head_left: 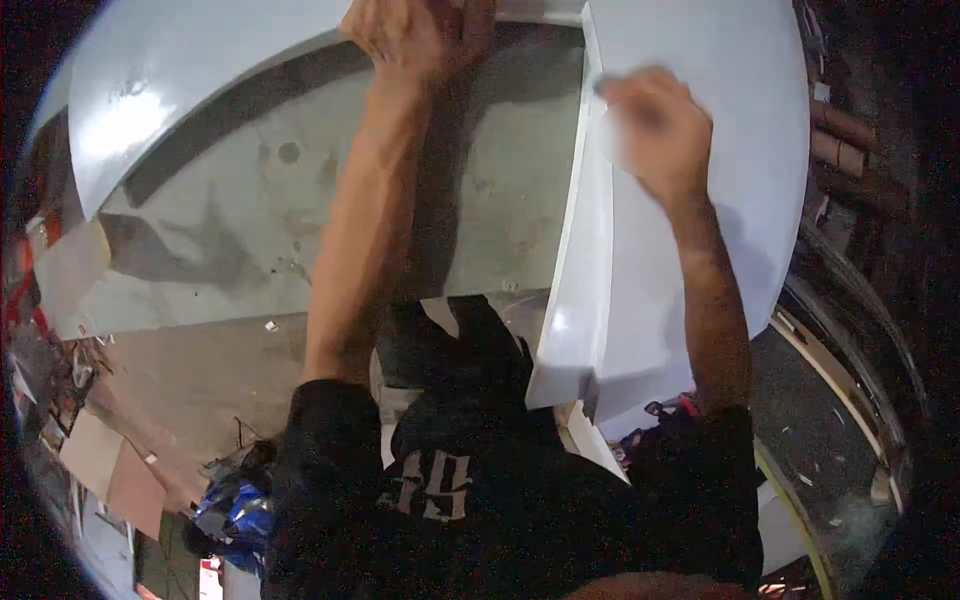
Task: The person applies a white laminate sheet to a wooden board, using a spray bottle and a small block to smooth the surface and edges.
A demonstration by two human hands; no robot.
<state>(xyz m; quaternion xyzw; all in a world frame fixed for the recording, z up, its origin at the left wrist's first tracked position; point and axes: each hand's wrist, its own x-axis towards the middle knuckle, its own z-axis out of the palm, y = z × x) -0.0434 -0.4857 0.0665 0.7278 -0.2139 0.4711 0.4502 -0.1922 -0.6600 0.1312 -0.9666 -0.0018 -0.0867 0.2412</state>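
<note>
A large glossy white curved panel (700, 45) spans the top and right, with an arched opening and a raised lip along its inner edge. At the top of the picture my left hand (410, 35) bends over the panel's edge with its fingers curled, partly cut off by the frame. My right hand (665, 130), smeared by motion, is closed beside the raised lip, over the panel's right face. A small dark tip (603, 86) pokes out at its finger side; what it belongs to is too blurred to name.
Through the arch shows a greyish-green floor (520, 190). Cardboard pieces (115, 465) and a shiny blue bundle (240, 510) lie at the lower left. Along the right side run a long curved strip (835, 375) and brownish blocks (840, 140).
</note>
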